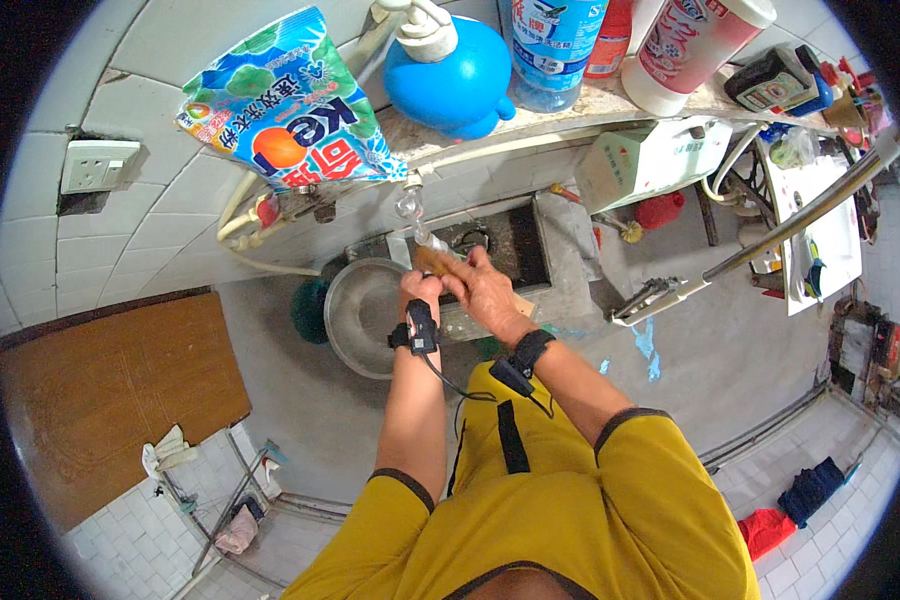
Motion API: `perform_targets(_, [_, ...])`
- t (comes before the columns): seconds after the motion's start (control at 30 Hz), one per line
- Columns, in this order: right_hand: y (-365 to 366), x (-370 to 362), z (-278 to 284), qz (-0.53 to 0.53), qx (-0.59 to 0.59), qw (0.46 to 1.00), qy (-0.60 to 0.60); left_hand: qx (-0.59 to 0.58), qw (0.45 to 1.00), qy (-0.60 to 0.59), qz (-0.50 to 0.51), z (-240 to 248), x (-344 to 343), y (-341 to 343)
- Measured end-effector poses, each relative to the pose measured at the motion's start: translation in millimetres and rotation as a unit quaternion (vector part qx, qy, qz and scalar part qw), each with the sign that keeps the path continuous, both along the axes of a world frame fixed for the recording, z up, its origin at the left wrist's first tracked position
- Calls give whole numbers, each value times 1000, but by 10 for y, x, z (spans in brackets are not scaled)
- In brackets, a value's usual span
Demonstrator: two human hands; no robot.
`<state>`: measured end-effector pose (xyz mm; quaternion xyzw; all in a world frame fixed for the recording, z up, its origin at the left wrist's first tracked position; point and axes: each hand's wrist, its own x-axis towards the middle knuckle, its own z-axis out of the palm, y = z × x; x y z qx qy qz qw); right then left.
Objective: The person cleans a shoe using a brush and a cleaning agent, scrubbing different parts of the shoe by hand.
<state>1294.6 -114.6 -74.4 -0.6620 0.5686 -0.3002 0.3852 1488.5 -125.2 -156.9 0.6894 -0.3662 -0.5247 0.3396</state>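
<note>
Over the edge of a stone sink [560, 285], both hands are close together below a tap [413, 185]. A clear stream runs from the tap onto a tan-brown piece [436, 262] of unclear kind. My left hand [422, 288] is closed at its near side, fingers bent in. My right hand [490, 298] grips it from the right, thumb and fingers curled. A pale wooden-looking edge [523, 305] shows beside the right hand; I cannot tell whether it belongs to the same piece. To the left of my left hand stands a round metal basin [342, 325].
Above, a ledge [460, 150] holds a detergent bag [280, 110], a blue pump bottle [448, 75] and several other bottles. A metal pole [790, 225] slants at the right. A green-white carton [650, 165] hangs below the ledge. A brown board [130, 390] lies left.
</note>
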Motion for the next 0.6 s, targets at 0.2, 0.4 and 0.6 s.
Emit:
perform_targets(0.2, [-257,-170,-234,-55,-11,998,12,-40,983,-121,-133,400,-393,-141])
perform_targets(0.4, [-555,-270,-403,-67,32,997,33,133,976,-128,-115,106,-239,-288])
perform_targets(0.6, [-573,-424,-573,-114,99,987,58,168,663,662,307,-209,122,-84])
